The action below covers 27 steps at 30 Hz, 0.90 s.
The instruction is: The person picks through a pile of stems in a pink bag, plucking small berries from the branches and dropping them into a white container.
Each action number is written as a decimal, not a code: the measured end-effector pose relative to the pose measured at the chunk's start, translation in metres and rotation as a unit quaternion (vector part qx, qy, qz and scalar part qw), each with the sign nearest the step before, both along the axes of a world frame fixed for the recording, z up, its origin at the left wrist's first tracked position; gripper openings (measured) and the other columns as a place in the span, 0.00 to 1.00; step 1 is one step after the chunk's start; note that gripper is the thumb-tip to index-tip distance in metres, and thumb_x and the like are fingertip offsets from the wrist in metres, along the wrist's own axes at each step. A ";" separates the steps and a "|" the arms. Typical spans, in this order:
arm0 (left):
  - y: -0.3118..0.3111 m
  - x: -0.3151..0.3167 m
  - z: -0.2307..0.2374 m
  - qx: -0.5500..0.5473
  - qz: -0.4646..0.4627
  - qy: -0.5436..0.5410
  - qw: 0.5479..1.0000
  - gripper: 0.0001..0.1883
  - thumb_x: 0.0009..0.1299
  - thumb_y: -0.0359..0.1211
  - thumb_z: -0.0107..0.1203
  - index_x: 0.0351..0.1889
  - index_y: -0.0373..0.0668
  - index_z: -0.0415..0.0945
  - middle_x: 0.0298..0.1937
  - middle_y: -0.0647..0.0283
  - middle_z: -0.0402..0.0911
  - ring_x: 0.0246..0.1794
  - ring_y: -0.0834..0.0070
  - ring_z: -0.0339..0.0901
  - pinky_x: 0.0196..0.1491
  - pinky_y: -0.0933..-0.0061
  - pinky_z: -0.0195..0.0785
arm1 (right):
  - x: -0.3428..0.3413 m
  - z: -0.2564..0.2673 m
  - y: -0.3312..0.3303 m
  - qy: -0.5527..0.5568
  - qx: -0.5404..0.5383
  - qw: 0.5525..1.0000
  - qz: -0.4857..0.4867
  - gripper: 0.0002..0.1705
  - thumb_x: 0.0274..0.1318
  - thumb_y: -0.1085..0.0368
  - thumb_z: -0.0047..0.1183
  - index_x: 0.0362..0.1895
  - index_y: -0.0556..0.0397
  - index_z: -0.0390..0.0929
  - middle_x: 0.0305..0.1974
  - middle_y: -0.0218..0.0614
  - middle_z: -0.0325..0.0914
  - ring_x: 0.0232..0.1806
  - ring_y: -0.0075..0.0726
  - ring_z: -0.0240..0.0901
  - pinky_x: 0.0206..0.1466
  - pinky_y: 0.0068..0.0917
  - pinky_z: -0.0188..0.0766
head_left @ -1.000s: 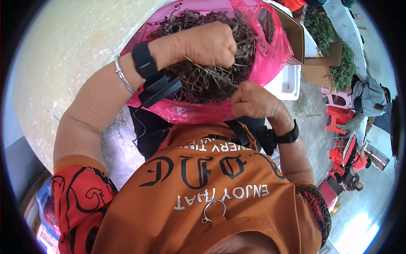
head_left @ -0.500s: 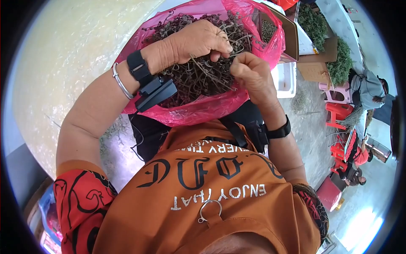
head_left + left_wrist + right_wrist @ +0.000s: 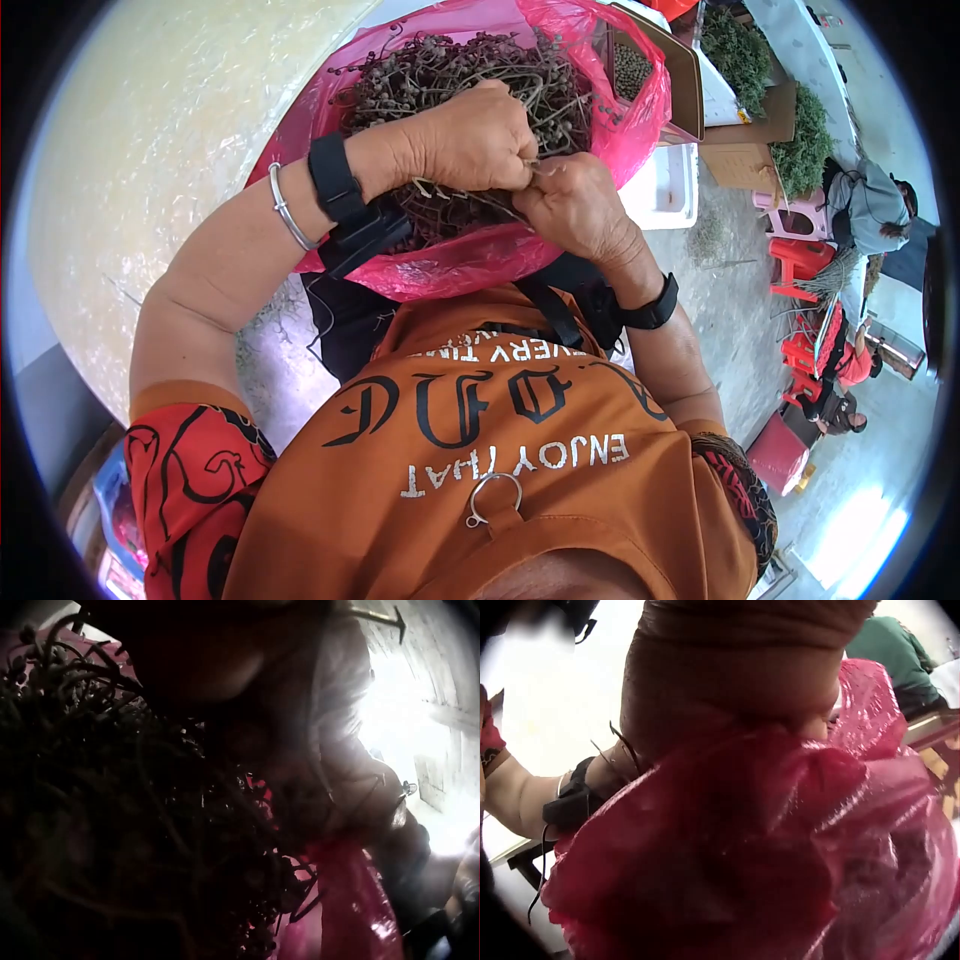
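An open pink plastic bag point(image 3: 440, 272) holds a heap of thin dark stems with small round heads point(image 3: 440, 70). My left hand point(image 3: 475, 138) is over the heap, fingers curled in a pinch on thin stems. Against its fingertips, on the bag's near right side, my right hand point(image 3: 580, 208) pinches a thin stem between thumb and curled fingers. In the left wrist view the heap is dark beside the pink bag point(image 3: 352, 900). The right wrist view shows my right hand point(image 3: 735, 675) above the bag point(image 3: 705, 855), its fingertips hidden.
A pale, glossy surface point(image 3: 150, 120) lies on the left. To the right are a white tray point(image 3: 672, 185), a box of small round pieces point(image 3: 631, 72), and a cardboard box point(image 3: 740, 165) by green plants point(image 3: 808, 145). Red stools point(image 3: 800, 262) and people stand farther right.
The left hand lifted off the heap's right part and moved slightly toward me. The right hand came from the bag's near edge up and left, and the two hands now meet.
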<state>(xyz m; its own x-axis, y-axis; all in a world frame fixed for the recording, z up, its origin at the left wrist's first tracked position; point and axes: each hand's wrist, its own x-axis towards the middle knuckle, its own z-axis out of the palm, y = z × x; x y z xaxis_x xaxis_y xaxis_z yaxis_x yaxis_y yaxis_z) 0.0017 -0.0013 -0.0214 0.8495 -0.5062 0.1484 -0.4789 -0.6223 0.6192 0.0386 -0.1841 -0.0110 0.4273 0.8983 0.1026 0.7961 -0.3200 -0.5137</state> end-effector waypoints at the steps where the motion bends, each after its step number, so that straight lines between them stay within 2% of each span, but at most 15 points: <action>1: 0.000 -0.002 -0.001 0.009 0.012 -0.044 0.999 0.09 0.54 0.32 0.51 0.14 0.41 0.68 0.13 0.63 0.64 0.19 0.68 0.64 0.49 0.66 0.58 | 0.000 0.000 0.000 -0.089 -0.033 0.994 0.044 0.07 0.45 0.70 0.50 0.18 0.56 0.76 0.17 0.46 0.72 0.22 0.49 0.72 0.24 0.36 0.68; 3: 0.001 -0.003 -0.003 0.027 0.032 -0.134 0.990 0.12 0.52 0.33 0.50 0.10 0.42 0.63 0.12 0.62 0.60 0.20 0.63 0.63 0.53 0.61 0.54 | 0.002 0.002 -0.008 -0.103 -0.048 0.992 0.046 0.07 0.45 0.71 0.49 0.17 0.56 0.75 0.16 0.44 0.72 0.21 0.46 0.72 0.24 0.34 0.67; 4: 0.002 -0.001 -0.003 0.026 0.031 -0.134 0.990 0.12 0.52 0.33 0.50 0.10 0.42 0.63 0.12 0.62 0.60 0.20 0.63 0.63 0.53 0.61 0.54 | 0.003 0.003 -0.014 -0.117 -0.064 0.990 0.051 0.08 0.45 0.72 0.47 0.17 0.57 0.75 0.15 0.41 0.71 0.19 0.44 0.71 0.23 0.33 0.67; 6: 0.010 0.004 0.002 0.010 0.045 -0.063 0.997 0.12 0.50 0.36 0.50 0.09 0.43 0.66 0.12 0.61 0.66 0.19 0.61 0.65 0.46 0.62 0.57 | 0.010 0.004 -0.019 -0.132 -0.077 0.986 0.063 0.09 0.45 0.73 0.46 0.16 0.58 0.74 0.13 0.39 0.71 0.18 0.41 0.71 0.22 0.31 0.67; 7: 0.011 0.005 0.003 -0.001 0.050 -0.026 0.998 0.12 0.50 0.37 0.51 0.08 0.43 0.67 0.12 0.60 0.69 0.19 0.60 0.67 0.43 0.63 0.58 | 0.014 0.004 -0.023 0.028 -0.023 0.999 -0.029 0.09 0.46 0.72 0.45 0.17 0.57 0.74 0.13 0.36 0.69 0.17 0.34 0.67 0.20 0.27 0.63; 8: 0.011 0.004 0.002 -0.003 0.048 -0.026 0.999 0.12 0.50 0.37 0.51 0.08 0.43 0.67 0.12 0.60 0.69 0.19 0.60 0.67 0.43 0.63 0.58 | 0.017 0.004 -0.027 0.186 0.030 0.975 -0.122 0.09 0.47 0.71 0.45 0.18 0.57 0.74 0.13 0.32 0.67 0.15 0.28 0.63 0.18 0.24 0.59; 9: 0.010 0.002 0.002 -0.012 0.043 -0.025 0.999 0.12 0.49 0.34 0.51 0.08 0.43 0.63 0.12 0.62 0.65 0.19 0.62 0.65 0.46 0.63 0.57 | 0.019 0.004 -0.031 0.336 0.086 0.914 -0.212 0.09 0.48 0.70 0.44 0.19 0.57 0.75 0.13 0.28 0.65 0.14 0.21 0.59 0.15 0.20 0.55; 10: 0.009 0.000 0.003 -0.019 0.038 -0.022 0.999 0.12 0.49 0.30 0.51 0.09 0.42 0.60 0.12 0.63 0.62 0.19 0.64 0.62 0.49 0.62 0.57 | 0.021 0.003 -0.032 0.335 0.088 0.913 -0.215 0.09 0.48 0.70 0.44 0.19 0.57 0.75 0.13 0.28 0.65 0.14 0.21 0.59 0.15 0.20 0.55; 11: 0.008 -0.001 0.004 -0.026 0.034 -0.020 0.999 0.14 0.49 0.27 0.51 0.09 0.41 0.57 0.11 0.65 0.59 0.19 0.66 0.60 0.51 0.62 0.56 | 0.023 0.005 -0.029 0.406 0.131 0.871 -0.243 0.09 0.49 0.69 0.44 0.21 0.57 0.75 0.14 0.27 0.65 0.14 0.20 0.58 0.15 0.18 0.52; 13: 0.008 -0.002 0.007 -0.025 0.028 -0.018 0.999 0.13 0.48 0.26 0.52 0.09 0.41 0.57 0.11 0.65 0.59 0.19 0.66 0.60 0.52 0.62 0.55 | 0.027 0.005 -0.023 0.536 0.213 0.764 -0.289 0.09 0.51 0.68 0.44 0.25 0.56 0.75 0.16 0.25 0.65 0.14 0.18 0.55 0.15 0.14 0.48; 18: 0.004 -0.006 0.006 -0.051 0.021 -0.047 0.997 0.13 0.46 0.25 0.52 0.10 0.41 0.58 0.12 0.65 0.60 0.20 0.66 0.60 0.54 0.61 0.55 | 0.037 -0.002 -0.009 0.531 0.159 0.772 -0.311 0.10 0.54 0.66 0.43 0.31 0.58 0.75 0.19 0.27 0.65 0.15 0.17 0.55 0.15 0.14 0.47; 21: 0.004 -0.006 0.004 -0.056 0.017 -0.071 0.996 0.13 0.46 0.25 0.53 0.10 0.41 0.58 0.13 0.66 0.61 0.20 0.67 0.60 0.55 0.61 0.55 | 0.037 0.000 0.000 0.483 0.081 0.816 -0.306 0.10 0.57 0.65 0.43 0.31 0.57 0.74 0.20 0.27 0.64 0.16 0.17 0.55 0.15 0.14 0.46; 22: 0.004 -0.007 0.004 -0.052 0.016 -0.075 0.996 0.13 0.46 0.25 0.54 0.10 0.41 0.58 0.13 0.66 0.61 0.21 0.67 0.61 0.54 0.62 0.55 | 0.038 -0.001 0.001 0.483 0.081 0.816 -0.306 0.10 0.57 0.65 0.43 0.31 0.57 0.74 0.20 0.27 0.64 0.16 0.17 0.55 0.15 0.14 0.46; 26: 0.003 -0.009 0.005 -0.052 0.025 -0.083 0.995 0.14 0.46 0.26 0.56 0.10 0.41 0.58 0.13 0.66 0.61 0.21 0.67 0.61 0.51 0.62 0.56 | 0.043 -0.006 0.003 0.558 0.096 0.790 -0.237 0.10 0.58 0.64 0.43 0.31 0.57 0.73 0.20 0.26 0.63 0.16 0.17 0.55 0.15 0.14 0.47; 27: 0.003 -0.008 0.005 -0.053 0.029 -0.085 0.995 0.15 0.45 0.26 0.57 0.10 0.41 0.58 0.13 0.66 0.61 0.21 0.67 0.62 0.50 0.61 0.56 | 0.044 -0.009 0.003 0.603 0.139 0.751 -0.229 0.10 0.57 0.65 0.44 0.29 0.57 0.73 0.18 0.26 0.63 0.15 0.17 0.55 0.14 0.15 0.47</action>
